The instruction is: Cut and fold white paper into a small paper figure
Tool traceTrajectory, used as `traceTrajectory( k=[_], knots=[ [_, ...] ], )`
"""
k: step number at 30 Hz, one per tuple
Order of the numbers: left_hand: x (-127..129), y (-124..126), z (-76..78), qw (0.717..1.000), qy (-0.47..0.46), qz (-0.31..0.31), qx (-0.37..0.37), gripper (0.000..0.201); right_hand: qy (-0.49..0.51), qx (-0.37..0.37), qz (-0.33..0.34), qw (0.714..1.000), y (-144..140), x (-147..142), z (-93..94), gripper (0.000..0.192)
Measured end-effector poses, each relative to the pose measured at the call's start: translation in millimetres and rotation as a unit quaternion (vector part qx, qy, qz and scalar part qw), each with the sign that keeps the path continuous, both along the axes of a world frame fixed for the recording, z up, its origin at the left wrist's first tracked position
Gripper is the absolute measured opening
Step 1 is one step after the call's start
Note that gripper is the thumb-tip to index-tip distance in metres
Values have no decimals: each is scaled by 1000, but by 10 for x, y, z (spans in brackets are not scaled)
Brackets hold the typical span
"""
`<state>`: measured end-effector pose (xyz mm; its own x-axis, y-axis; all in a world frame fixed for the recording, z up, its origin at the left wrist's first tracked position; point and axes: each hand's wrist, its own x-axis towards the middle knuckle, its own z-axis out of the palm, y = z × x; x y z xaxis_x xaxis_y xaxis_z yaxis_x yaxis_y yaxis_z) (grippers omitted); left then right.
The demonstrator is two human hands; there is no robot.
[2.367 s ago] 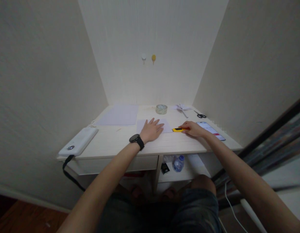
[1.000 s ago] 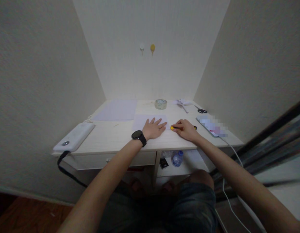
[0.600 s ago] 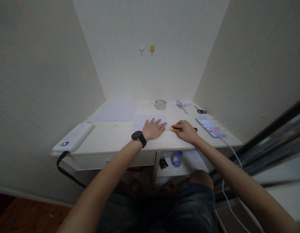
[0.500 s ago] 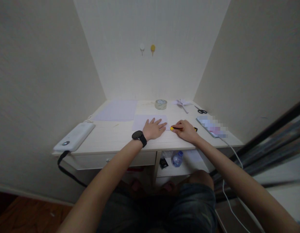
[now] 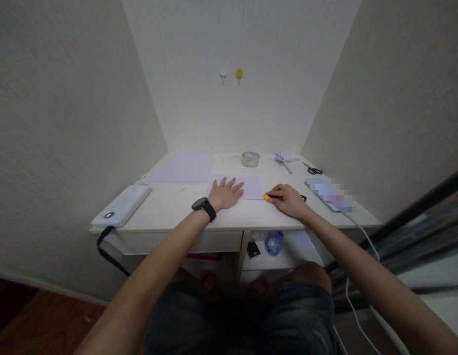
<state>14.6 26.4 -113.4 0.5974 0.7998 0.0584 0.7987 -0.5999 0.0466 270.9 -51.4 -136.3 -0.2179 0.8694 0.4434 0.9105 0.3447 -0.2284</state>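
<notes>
Your left hand point(image 5: 225, 194) spread on small paper point(image 5: 253, 187). Your right hand point(image 5: 287, 199) grips yellow-black cutter point(image 5: 267, 196) near paper's right corner. Tape roll point(image 5: 250, 161) behind paper; larger sheet point(image 5: 186, 166) behind-left.

Paper shows pale lilac point(image 5: 252, 188) — cutter point(image 5: 266, 196), yellow and black.

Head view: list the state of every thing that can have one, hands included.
Left hand: fingers spread, palm down on the small sheet.
Right hand: closed around the yellow cutter.
Small sheet: flat, partly covered.
Yellow cutter: held; blade too small to tell.
Large sheet: flat.
Tape roll: hole facing up.
Scissors: lying, seemingly closed.
Phone: screen lit.
Bottle: capped.
</notes>
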Motion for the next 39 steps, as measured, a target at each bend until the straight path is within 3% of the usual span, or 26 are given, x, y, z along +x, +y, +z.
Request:
traceTrajectory(
  k=[16,25,39],
  knots=[
    [-11,48,-47,999,21,-20,-12,61,39,-47,108,992,200,166,28,23],
    [-23,43,-62,1000,6,-22,-11,60,44,-61,89,993,173,142,64,23],
    [-37,28,-63,1000,-3,-23,0,59,89,-119,134,980,130,203,119,21]
  ],
)
